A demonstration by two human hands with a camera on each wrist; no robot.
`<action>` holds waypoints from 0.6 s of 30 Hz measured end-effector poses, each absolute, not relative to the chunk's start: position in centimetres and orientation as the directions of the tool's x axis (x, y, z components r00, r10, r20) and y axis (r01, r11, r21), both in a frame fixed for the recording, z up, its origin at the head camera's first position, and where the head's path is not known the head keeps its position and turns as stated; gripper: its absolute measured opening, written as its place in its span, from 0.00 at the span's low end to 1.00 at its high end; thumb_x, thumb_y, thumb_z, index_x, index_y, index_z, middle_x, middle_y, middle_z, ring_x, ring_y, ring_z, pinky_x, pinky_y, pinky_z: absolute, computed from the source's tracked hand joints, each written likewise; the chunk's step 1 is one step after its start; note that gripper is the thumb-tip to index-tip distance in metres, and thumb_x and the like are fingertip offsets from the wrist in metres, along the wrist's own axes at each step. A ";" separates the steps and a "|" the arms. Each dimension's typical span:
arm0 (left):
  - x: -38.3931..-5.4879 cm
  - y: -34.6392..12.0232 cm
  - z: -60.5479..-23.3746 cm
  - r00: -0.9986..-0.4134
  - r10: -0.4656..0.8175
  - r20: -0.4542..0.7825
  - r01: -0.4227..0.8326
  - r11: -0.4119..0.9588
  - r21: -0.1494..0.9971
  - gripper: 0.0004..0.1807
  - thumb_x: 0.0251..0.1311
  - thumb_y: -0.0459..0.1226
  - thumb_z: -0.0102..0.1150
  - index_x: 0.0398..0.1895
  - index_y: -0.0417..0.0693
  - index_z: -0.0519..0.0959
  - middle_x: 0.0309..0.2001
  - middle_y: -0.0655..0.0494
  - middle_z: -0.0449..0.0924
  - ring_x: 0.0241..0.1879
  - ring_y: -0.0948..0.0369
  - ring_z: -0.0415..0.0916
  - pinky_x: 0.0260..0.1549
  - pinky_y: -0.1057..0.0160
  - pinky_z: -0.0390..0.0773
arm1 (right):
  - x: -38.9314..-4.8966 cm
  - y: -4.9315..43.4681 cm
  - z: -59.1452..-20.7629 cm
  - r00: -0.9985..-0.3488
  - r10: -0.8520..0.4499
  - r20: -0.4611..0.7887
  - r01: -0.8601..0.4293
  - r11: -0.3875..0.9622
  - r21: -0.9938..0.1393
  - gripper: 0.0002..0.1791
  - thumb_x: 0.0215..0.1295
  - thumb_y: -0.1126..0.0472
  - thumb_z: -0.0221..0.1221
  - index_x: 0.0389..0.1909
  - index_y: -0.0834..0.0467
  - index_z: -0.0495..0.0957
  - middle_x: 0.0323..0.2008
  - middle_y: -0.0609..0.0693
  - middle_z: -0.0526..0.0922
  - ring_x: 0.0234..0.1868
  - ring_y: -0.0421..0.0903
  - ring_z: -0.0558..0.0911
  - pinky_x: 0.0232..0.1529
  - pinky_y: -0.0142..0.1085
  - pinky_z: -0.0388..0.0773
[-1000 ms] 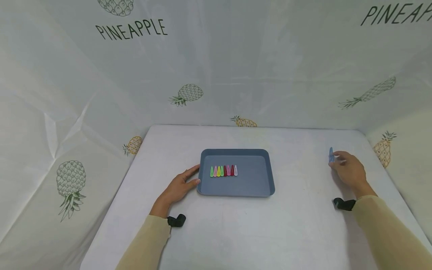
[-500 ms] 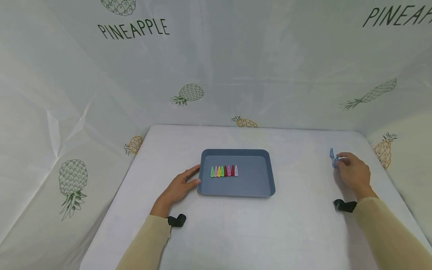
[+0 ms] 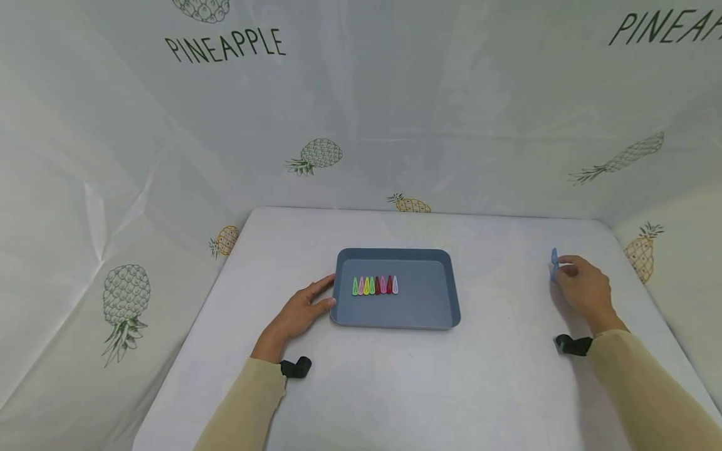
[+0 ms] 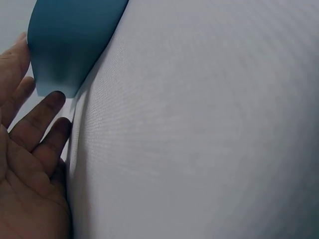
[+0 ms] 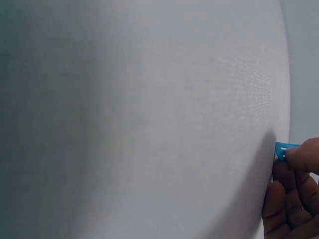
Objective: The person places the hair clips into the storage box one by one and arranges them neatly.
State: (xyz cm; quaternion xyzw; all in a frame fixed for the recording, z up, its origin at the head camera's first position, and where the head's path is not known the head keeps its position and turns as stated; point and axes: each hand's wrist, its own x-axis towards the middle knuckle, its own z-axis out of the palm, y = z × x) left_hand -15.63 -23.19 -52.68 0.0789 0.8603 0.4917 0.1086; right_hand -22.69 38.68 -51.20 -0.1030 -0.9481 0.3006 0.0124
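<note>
My left hand (image 3: 297, 315) rests at the left side of a blue-grey tray (image 3: 420, 313), its fingers extended and touching the rim. In the left wrist view those fingers (image 4: 37, 122) lie loosely at the tray's corner (image 4: 75, 45). Inside the tray, left of its middle, several snap hair clips (image 3: 377, 286) stand side by side in a row, green, pink, yellow, red and pale lilac. Far to the right, my right hand (image 3: 586, 291) pinches a blue plastic clip (image 3: 554, 255) between thumb and fingers. The right wrist view shows its slotted end (image 5: 280, 150); the fingers hide the rest.
A white-covered table (image 3: 361, 388) carries the tray. Behind it and at both sides hangs a pale sheet (image 3: 462, 113) printed with pineapples. Dark bands with small black camera mounts sit at both wrists, below beige sleeves.
My right hand turned the blue clip: half a second ago its lower part jutted toward the hand, and now it stands nearly in line again. The left hand and tray stay put.
</note>
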 end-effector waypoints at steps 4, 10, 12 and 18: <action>-15.6 -23.3 -52.6 -0.964 0.238 -0.122 0.017 0.507 0.862 0.36 0.73 0.53 0.63 0.82 0.67 0.65 0.81 0.60 0.64 0.84 0.51 0.49 0.83 0.41 0.48 | -22.6 38.5 -51.3 -0.986 0.162 -0.032 0.153 0.816 -0.557 0.25 0.81 0.56 0.49 0.72 0.64 0.69 0.62 0.75 0.76 0.59 0.75 0.76 0.49 0.66 0.76; -15.5 -23.3 -52.6 -0.964 0.238 -0.120 0.019 0.511 0.859 0.36 0.74 0.53 0.62 0.82 0.67 0.65 0.80 0.60 0.65 0.84 0.51 0.49 0.83 0.40 0.48 | -22.4 38.0 -51.3 -0.990 0.144 -0.008 0.126 0.835 -0.536 0.24 0.83 0.55 0.50 0.72 0.63 0.71 0.62 0.74 0.78 0.61 0.76 0.75 0.54 0.70 0.73; -15.5 -23.3 -52.5 -0.964 0.239 -0.121 0.019 0.511 0.859 0.35 0.74 0.53 0.62 0.82 0.67 0.65 0.80 0.60 0.65 0.84 0.51 0.49 0.83 0.40 0.48 | -22.4 38.1 -51.4 -0.988 0.157 -0.009 0.137 0.828 -0.543 0.24 0.83 0.55 0.50 0.71 0.62 0.72 0.61 0.74 0.79 0.62 0.76 0.75 0.55 0.70 0.73; -15.6 -23.3 -52.5 -0.963 0.240 -0.121 0.018 0.507 0.861 0.35 0.73 0.54 0.62 0.81 0.69 0.65 0.80 0.60 0.65 0.84 0.51 0.50 0.82 0.40 0.48 | -22.6 38.1 -51.0 -0.981 0.194 -0.019 0.165 0.776 -0.609 0.25 0.82 0.54 0.52 0.72 0.62 0.74 0.60 0.73 0.81 0.56 0.68 0.82 0.46 0.54 0.82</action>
